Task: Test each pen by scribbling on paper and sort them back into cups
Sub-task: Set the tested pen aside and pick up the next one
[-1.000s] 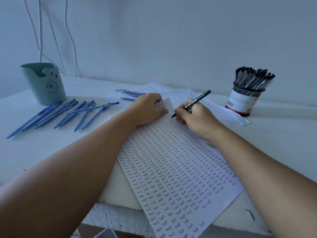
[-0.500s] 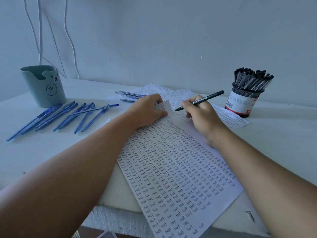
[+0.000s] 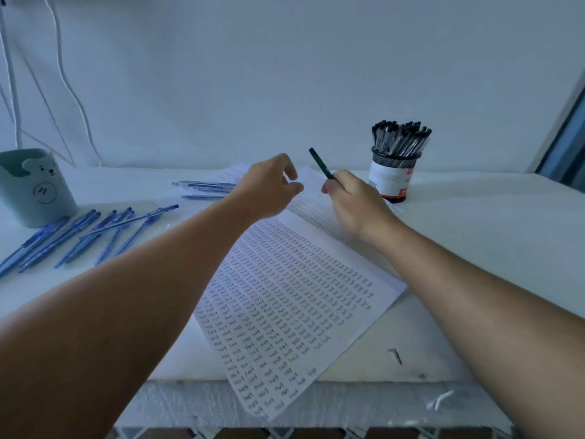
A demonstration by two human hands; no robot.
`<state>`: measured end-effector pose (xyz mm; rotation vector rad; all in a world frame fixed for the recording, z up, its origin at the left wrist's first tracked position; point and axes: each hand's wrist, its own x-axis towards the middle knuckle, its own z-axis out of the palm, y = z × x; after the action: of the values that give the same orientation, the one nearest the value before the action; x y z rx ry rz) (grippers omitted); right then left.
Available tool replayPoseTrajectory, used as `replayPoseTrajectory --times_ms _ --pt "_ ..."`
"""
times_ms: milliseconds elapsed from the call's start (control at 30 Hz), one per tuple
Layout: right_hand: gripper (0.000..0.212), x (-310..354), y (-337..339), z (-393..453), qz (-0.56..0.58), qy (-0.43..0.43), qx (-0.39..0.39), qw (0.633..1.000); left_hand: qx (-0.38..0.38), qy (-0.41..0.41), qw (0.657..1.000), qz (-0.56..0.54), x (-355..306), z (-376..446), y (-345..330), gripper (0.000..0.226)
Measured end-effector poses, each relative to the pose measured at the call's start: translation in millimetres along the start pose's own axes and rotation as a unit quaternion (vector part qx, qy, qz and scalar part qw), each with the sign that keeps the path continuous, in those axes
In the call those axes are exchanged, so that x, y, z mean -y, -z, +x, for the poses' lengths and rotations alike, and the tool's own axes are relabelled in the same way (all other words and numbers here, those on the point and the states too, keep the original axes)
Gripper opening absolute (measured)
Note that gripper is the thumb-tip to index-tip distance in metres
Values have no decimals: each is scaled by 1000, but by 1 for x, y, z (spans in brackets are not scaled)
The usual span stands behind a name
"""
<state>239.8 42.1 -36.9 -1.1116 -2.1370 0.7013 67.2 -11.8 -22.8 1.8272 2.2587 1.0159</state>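
My right hand (image 3: 354, 201) grips a black pen (image 3: 321, 163) whose free end points up and to the left, clear of the paper. My left hand (image 3: 269, 188) hovers just left of it above the sheets, fingers loosely curled, holding nothing. Below both hands lies a sheet of paper (image 3: 285, 296) covered in rows of small scribbles, on top of other sheets. A black mesh cup (image 3: 391, 182) at the back right is packed with black pens (image 3: 400, 137). At far left, a green bear cup (image 3: 31, 188) stands, with several blue pens (image 3: 95, 229) lying loose beside it.
Two or three more blue pens (image 3: 205, 185) lie behind my left hand at the paper's far edge. White cables (image 3: 72, 90) hang down the wall at the back left. The paper overhangs the table's front edge (image 3: 380, 380). A small dark screw (image 3: 395, 354) lies near that edge.
My left hand has let go of the paper's corner and lifted off the sheet. My right hand has raised the pen from the paper and swung it to point up and left.
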Motion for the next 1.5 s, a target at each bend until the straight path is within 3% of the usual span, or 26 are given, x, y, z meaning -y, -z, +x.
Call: replayPoseTrajectory --times_ms 400,567,867,1133,1300,1367,1500 --pt "22 -52 107 -79 4 -83 -124 989 74 -132 988 -13 -134 -19 -74 12" --pt "20 -78 170 -135 31 -108 -198 974 110 -222 969 -24 -213 -40 -113 10" --pt "10 -139 249 -229 21 -186 -277 942 198 -298 930 -83 -311 -84 -175 14" --pt "16 -171 266 -259 25 -214 -296 931 227 -324 915 -78 -344 -101 -204 18" --pt "44 -173 270 -259 30 -206 -300 931 235 -315 916 -79 -349 -97 -205 17" --pt "53 -177 272 -259 -15 -215 -319 923 233 -319 915 -84 -352 -98 -206 16" --pt "45 -187 273 -259 -136 -239 -326 905 239 -330 909 -90 -357 -105 -210 14"
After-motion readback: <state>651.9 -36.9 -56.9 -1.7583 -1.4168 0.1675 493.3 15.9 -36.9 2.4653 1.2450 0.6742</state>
